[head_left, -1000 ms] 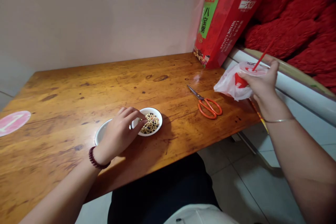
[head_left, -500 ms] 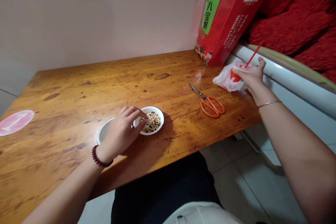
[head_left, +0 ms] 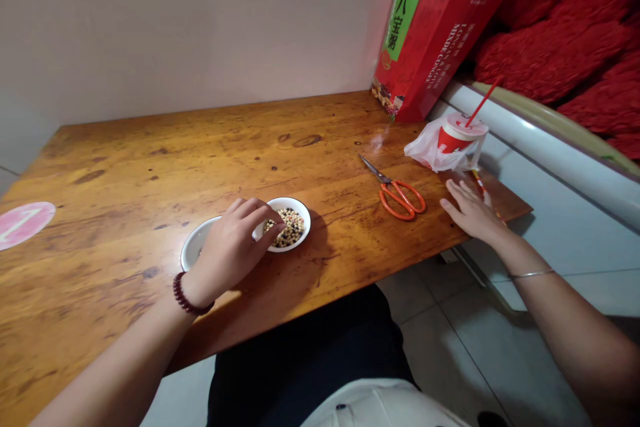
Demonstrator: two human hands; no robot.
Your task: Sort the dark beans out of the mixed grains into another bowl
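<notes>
Judged only part done: plenty of small round pieces (head_left: 291, 230), pale and dark, in the first bowl (head_left: 286, 203), with only a speck or so showing in the second bowl (head_left: 194, 238) — largely masked by the left hand (head_left: 233, 240), so impossible to count. Right at the tips of the left thumb and forefinger: those pieces. Curled down over them, tips close together; cannot tell of anything pinched between. Right hand (head_left: 471, 211) released, fingers spread, nothing visible in it — scissors (head_left: 384, 179) off to the left of that grip, red cup (head_left: 454, 139) in a plastic bag (head_left: 423, 150) beyond the fingertips.
</notes>
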